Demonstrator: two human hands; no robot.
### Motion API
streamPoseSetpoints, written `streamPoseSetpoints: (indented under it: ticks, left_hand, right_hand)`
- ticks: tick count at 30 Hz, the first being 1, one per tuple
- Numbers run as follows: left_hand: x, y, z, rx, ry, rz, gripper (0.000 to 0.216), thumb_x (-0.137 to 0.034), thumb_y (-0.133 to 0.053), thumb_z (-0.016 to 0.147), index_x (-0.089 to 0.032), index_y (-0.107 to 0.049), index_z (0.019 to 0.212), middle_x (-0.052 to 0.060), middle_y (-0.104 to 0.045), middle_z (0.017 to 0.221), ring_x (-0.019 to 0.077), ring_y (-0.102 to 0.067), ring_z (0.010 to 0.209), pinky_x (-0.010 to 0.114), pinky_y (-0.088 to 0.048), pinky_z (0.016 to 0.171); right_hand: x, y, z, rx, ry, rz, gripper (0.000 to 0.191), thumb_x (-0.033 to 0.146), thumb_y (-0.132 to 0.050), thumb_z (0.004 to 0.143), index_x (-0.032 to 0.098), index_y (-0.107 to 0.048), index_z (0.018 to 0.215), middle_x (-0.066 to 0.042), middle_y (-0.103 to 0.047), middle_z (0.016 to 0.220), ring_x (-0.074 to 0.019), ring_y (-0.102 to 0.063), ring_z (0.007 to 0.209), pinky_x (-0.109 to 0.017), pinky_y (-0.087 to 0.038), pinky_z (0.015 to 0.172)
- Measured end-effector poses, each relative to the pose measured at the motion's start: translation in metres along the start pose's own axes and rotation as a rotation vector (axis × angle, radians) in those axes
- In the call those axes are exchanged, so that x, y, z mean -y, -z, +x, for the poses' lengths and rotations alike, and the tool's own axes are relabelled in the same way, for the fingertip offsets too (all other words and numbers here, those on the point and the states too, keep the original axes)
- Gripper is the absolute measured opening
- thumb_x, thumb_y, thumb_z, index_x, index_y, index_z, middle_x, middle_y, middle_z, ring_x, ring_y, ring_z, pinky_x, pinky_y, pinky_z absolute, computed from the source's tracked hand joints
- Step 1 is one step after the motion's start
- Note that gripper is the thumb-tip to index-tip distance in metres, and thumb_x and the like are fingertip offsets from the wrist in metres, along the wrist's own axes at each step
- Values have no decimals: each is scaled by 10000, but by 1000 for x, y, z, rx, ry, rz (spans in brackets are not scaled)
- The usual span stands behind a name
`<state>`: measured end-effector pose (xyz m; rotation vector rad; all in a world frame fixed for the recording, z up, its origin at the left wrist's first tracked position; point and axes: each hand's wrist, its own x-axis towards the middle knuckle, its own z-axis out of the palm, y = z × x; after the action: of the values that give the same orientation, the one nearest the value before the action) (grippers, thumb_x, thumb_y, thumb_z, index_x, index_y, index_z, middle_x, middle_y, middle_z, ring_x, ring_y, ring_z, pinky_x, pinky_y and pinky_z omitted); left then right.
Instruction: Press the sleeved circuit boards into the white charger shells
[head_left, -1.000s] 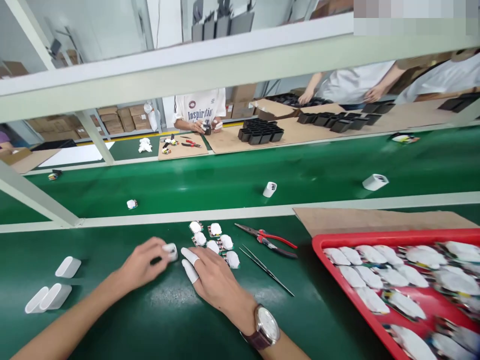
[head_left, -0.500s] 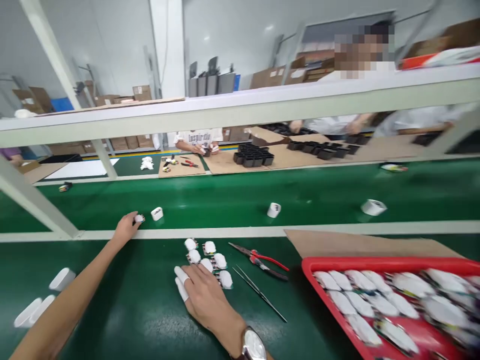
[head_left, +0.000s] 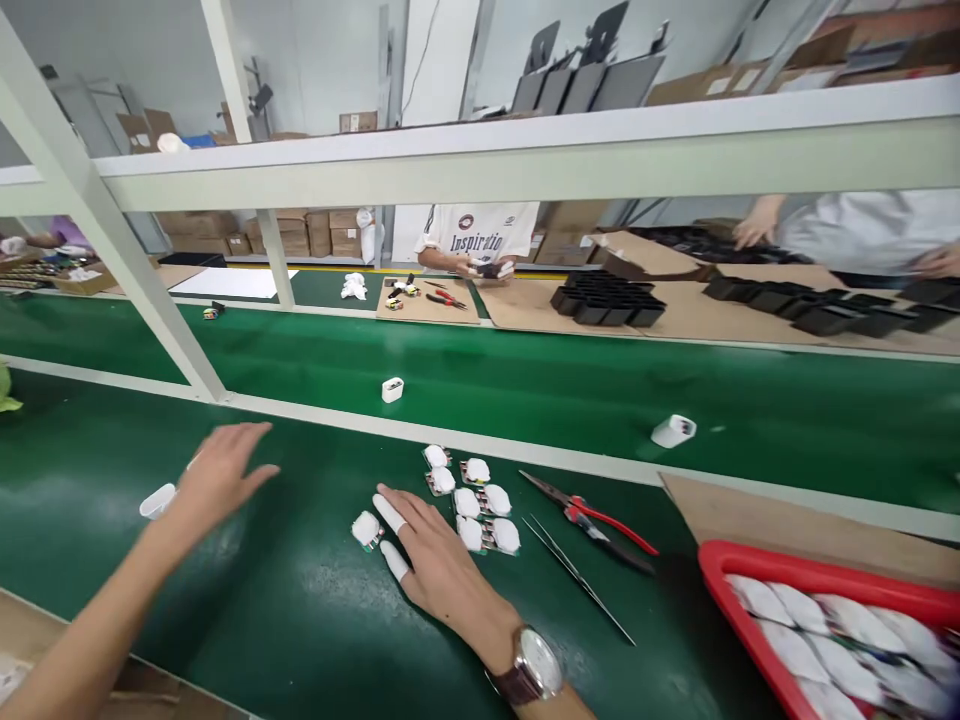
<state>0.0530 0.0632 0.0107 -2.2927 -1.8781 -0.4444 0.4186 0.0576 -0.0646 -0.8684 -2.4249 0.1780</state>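
Observation:
My left hand (head_left: 223,468) is held over the green bench at left, fingers stretched and thumb apart, with nothing in it. Close by lies a white oval shell (head_left: 156,502), partly covered by the hand. My right hand (head_left: 439,555), with white finger cots on two fingers and a watch on the wrist, rests on the bench with fingers apart. Just off its fingertips sits a single white-topped circuit module (head_left: 367,530); whether they touch is unclear. Several similar modules (head_left: 495,500) form a cluster beyond the hand. Pliers (head_left: 581,510) and tweezers (head_left: 577,578) lie to its right.
A red tray (head_left: 742,620) of white-topped pieces stands at right beside cardboard (head_left: 787,520). White housings (head_left: 392,390) sit on the green belt (head_left: 525,390) behind a pale rail. A frame post (head_left: 142,260) rises at left. Co-workers handle black parts across the belt.
My left hand has come back from the belt to the bench and no longer holds the small white-topped piece. A lone module now shows beside my right fingertips. The view has swung left.

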Motion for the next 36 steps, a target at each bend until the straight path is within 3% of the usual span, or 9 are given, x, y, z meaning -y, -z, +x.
streamPoseSetpoints:
  ticks: [3,6,8,11,16,20,25,30,36]
  left_hand:
    - [67,15,-3,179,259,216,635,-521,-604,921,-120,-621,1414,234,-720,1319,481,-671,1199,599,-556,972]
    - [86,13,-3,280,312,128,512,-419,-500,935,-138,-693,1317,189,-772,1231,419,-728,1114,515,-594,913]
    - [64,6,1,182,203,-12,478,-434,-492,954,-167,-718,1281,157,-771,1250,381,-715,1163,487,-589,969]
    - [-2,-12,7,72,-45,-270,419,-479,-587,975,-218,-729,1271,114,-761,1275,324,-702,1192,450,-574,1048]
    - [-89,-49,9,159,-319,-542,424,-412,-724,972,-208,-694,1342,125,-740,1269,288,-732,1112,416,-626,972]
    - [-88,-69,0,249,-228,-683,1003,-513,-962,712,-276,-496,1568,147,-636,1465,347,-663,1294,479,-607,1046]
    - [-85,-83,-13,252,-164,-814,826,-312,-797,940,-367,-343,1628,81,-679,1429,278,-673,1293,494,-564,1108]
    - [-100,-88,-18,166,-302,-749,851,-249,-711,1005,-363,-206,1681,107,-660,1442,287,-619,1324,512,-566,1089]
    - [-101,-86,-20,138,-297,-687,854,-244,-679,1028,-344,-156,1696,102,-657,1446,283,-584,1359,500,-547,1116]
  right_hand:
    - [7,1,7,108,44,62,732,-38,-523,840,180,-472,1537,-115,-542,1580,-301,-490,1450,-533,-532,1133]
    - [11,1,12,116,24,73,513,-10,-566,873,194,-615,1341,-118,-653,1378,-278,-615,1232,-490,-582,1029]
    - [11,1,12,86,-31,39,298,121,-644,952,189,-643,1242,-124,-660,1235,-272,-646,1067,-473,-614,918]
    - [10,1,8,60,-56,-18,327,259,-707,974,172,-621,1278,-167,-616,1305,-307,-637,1105,-516,-616,926]
    - [5,-2,-1,72,23,-74,379,5,-583,905,162,-628,1247,-184,-612,1377,-337,-593,1236,-556,-604,999]
    - [1,-1,0,-36,-20,6,420,63,-556,975,152,-530,1385,-148,-668,1183,-299,-634,1080,-506,-644,903]
    - [9,7,6,-254,-49,104,504,84,-587,995,189,-451,1469,-146,-651,1263,-298,-615,1155,-504,-620,945]
    - [20,10,6,-222,17,31,457,49,-615,958,163,-520,1390,-169,-650,1286,-332,-598,1176,-520,-613,947]
    - [20,9,4,-215,34,-19,283,43,-622,946,165,-582,1198,-167,-639,1278,-338,-584,1174,-514,-618,914]
